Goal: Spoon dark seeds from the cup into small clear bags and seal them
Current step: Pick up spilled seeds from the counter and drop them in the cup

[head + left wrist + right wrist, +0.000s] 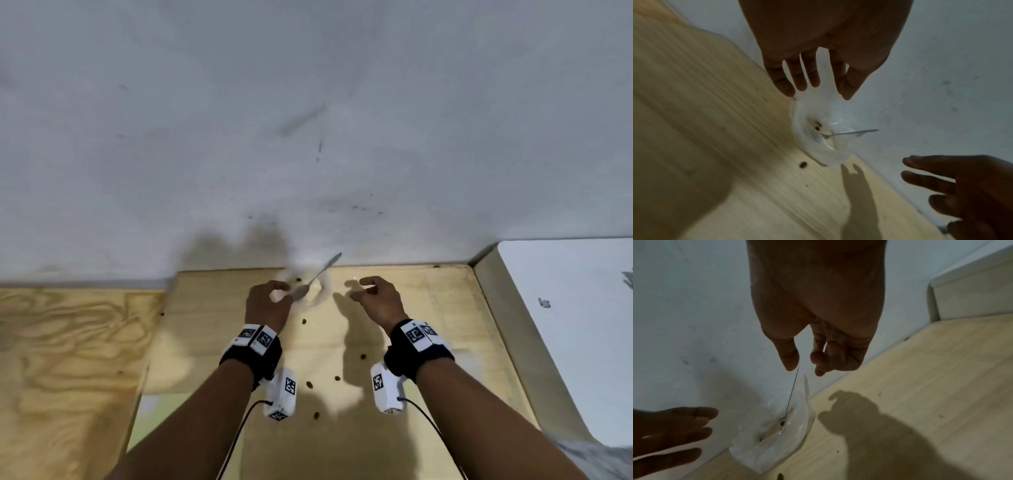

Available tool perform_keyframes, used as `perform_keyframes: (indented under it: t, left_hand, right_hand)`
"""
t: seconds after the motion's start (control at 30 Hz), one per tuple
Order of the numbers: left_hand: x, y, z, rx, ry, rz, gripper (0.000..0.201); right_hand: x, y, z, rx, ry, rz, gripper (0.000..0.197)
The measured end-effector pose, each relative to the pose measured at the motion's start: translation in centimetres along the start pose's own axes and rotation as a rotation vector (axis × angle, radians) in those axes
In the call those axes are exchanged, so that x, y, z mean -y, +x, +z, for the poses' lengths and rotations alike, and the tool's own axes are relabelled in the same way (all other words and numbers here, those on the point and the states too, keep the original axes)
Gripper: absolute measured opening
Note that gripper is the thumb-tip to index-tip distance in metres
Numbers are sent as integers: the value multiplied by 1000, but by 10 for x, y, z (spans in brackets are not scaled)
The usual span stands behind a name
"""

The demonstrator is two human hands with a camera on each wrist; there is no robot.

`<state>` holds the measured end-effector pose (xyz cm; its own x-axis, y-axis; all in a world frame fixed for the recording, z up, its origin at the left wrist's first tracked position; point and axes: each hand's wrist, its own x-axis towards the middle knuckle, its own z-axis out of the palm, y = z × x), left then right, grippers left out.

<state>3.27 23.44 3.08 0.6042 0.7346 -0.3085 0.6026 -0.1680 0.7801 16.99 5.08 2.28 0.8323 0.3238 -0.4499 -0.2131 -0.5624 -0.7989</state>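
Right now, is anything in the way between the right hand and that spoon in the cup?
Nothing visible. The right hand hangs beside the clear cup, and the spoon leans out of it toward the wall, handle free. The left hand is at the cup's other side.

left hand (818,53) open above cup (818,134) | spoon (851,132) inside | right hand (962,191) near

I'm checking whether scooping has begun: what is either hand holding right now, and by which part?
Nothing, it seems. The spoon leans in the clear cup, handle free of the right hand. The left hand hovers open at the cup's rim.
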Motion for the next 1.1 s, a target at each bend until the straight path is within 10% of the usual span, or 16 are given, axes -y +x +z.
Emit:
perform_keyframes:
  t: [0.53,0.73,1.1]
  left_hand:
    - [32,113,16,538,485,305,31]
    - [34,116,27,455,469,315,52]
    - [51,97,6,169,247,66,32]
  right_hand:
    - [7,85,87,-146,106,93,18]
    - [8,67,56,-257,267,53,24]
    - [-58,46,-43,-565,650,360,14]
